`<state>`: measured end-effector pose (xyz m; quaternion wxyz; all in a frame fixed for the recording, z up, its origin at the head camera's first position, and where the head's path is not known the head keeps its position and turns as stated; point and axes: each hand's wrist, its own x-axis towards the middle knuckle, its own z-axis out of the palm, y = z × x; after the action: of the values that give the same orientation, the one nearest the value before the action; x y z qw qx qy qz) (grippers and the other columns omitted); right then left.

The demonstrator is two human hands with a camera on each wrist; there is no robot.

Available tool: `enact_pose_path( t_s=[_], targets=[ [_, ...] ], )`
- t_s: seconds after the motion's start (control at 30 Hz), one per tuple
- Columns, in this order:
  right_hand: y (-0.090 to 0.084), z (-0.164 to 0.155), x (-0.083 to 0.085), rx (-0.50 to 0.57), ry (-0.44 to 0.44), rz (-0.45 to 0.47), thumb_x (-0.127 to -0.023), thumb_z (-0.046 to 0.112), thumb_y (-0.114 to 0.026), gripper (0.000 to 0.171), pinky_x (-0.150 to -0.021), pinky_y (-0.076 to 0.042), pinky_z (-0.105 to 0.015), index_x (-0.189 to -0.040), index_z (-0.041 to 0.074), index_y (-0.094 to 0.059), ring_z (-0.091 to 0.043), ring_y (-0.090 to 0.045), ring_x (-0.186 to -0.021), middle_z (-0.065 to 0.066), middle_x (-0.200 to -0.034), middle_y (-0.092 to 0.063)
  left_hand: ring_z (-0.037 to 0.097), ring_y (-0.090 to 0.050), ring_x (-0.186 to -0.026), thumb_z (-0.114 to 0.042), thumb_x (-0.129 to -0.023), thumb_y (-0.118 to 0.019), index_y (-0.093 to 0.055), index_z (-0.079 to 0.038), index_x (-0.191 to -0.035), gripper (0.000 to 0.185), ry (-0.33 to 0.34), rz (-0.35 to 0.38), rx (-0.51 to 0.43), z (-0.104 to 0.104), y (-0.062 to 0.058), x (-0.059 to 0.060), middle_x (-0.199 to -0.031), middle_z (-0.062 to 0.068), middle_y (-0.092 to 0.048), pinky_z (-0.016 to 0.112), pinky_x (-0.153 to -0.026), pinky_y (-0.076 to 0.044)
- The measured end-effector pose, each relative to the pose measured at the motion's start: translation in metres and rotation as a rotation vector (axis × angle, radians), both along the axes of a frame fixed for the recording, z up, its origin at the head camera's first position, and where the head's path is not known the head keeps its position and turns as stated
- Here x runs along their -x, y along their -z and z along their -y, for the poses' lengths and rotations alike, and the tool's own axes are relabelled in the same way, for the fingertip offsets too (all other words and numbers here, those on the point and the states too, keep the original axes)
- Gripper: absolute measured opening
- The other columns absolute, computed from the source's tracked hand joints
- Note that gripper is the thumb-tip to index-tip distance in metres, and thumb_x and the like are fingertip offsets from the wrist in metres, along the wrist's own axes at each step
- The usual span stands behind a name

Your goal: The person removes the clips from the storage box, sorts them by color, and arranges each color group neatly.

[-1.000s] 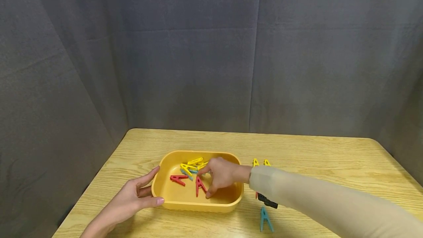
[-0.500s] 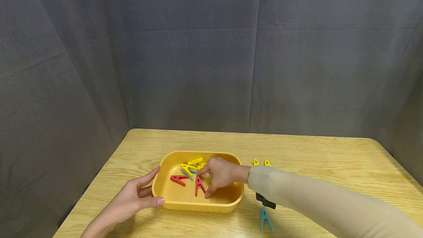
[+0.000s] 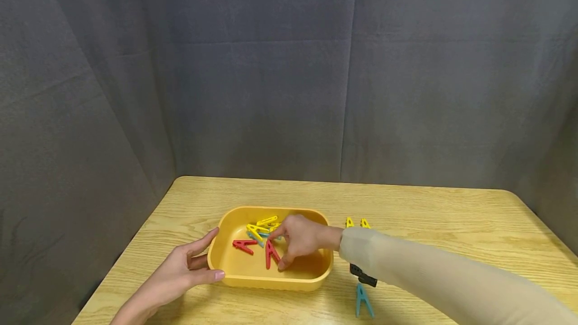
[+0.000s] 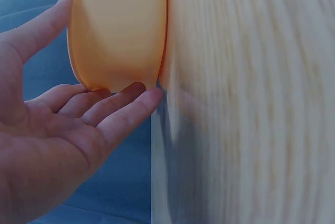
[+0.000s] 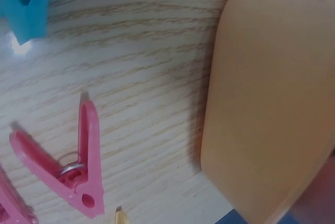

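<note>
My left hand (image 3: 180, 270) steadies the left end of a yellow plastic basin (image 3: 271, 282). Its thumb touches the front rim and its fairly straight fingers lie along the end wall, as the left wrist view also shows. Inside the basin, my right hand (image 3: 303, 237) pinches a red clothespin (image 3: 269, 255), index fingertip at the top and thumb at the lower right leg. Another red clothespin (image 3: 244, 246) lies left of it. Behind them is a small pile of yellow clothespins (image 3: 256, 229) and blue ones. The right wrist view misses the right fingers, which the basin wall (image 5: 261, 88) hides.
On the wooden table (image 3: 429, 214), right of the basin, lie two yellow clothespins (image 3: 365, 222) and a teal clothespin (image 3: 361, 300). A red clothespin (image 5: 89, 156) there is mostly under the right sleeve (image 3: 420, 265) in the head view. Grey curtains (image 3: 271, 89) surround the table.
The red clothespin at my right fingertips has shifted slightly left, together with the thumb. My left hand and the basin keep their place.
</note>
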<state>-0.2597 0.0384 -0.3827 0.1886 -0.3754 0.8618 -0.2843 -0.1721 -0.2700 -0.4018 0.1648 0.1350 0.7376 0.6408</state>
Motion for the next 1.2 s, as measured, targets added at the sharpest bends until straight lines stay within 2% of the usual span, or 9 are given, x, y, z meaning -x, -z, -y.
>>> enact_pose_path(
  t_s=[0.2, 0.63, 0.93, 1.2],
  targets=[
    [-0.004, -0.003, 0.0, 0.053, -0.003, -0.01, -0.076, 0.006, -0.095, 0.056, -0.047, -0.016, -0.02, -0.127, -0.002, -0.075, -0.004, -0.017, -0.046, 0.011, -0.045, -0.026, 0.042, -0.053, -0.137, -0.007, -0.094, -0.081, -0.018, 0.002, -0.166, 0.096, 0.004, 0.004, -0.011, 0.001, 0.0, 0.001, -0.168, 0.03, -0.021, 0.036, -0.094, -0.059],
    [-0.016, -0.011, -0.008, 0.057, 0.05, -0.002, -0.077, 0.012, -0.096, 0.056, -0.048, -0.015, -0.023, -0.128, 0.002, -0.076, -0.006, -0.014, -0.046, 0.01, -0.045, -0.026, 0.041, -0.054, -0.137, -0.007, -0.094, -0.08, -0.015, 0.002, -0.167, 0.098, 0.008, 0.022, -0.01, 0.001, 0.002, 0.003, -0.168, 0.031, -0.02, 0.036, -0.095, -0.059],
    [-0.026, -0.026, -0.015, 0.126, 0.04, 0.003, -0.078, 0.007, -0.094, 0.055, -0.048, -0.016, -0.022, -0.128, -0.003, -0.074, -0.006, -0.012, -0.046, 0.011, -0.046, -0.023, 0.04, -0.055, -0.137, -0.01, -0.094, -0.082, -0.017, 0.0, -0.167, 0.098, -0.014, 0.031, 0.02, 0.002, 0.002, 0.005, -0.168, 0.029, -0.021, 0.036, -0.095, -0.058],
    [-0.035, -0.04, -0.022, 0.171, 0.119, 0.029, -0.078, 0.01, -0.095, 0.057, -0.047, -0.017, -0.024, -0.129, -0.002, -0.074, -0.009, -0.011, -0.047, 0.009, -0.046, -0.025, 0.041, -0.054, -0.137, -0.012, -0.093, -0.083, -0.018, 0.001, -0.167, 0.099, -0.026, 0.034, 0.059, 0.005, 0.002, 0.006, -0.168, 0.029, -0.02, 0.037, -0.094, -0.059]
  ],
)
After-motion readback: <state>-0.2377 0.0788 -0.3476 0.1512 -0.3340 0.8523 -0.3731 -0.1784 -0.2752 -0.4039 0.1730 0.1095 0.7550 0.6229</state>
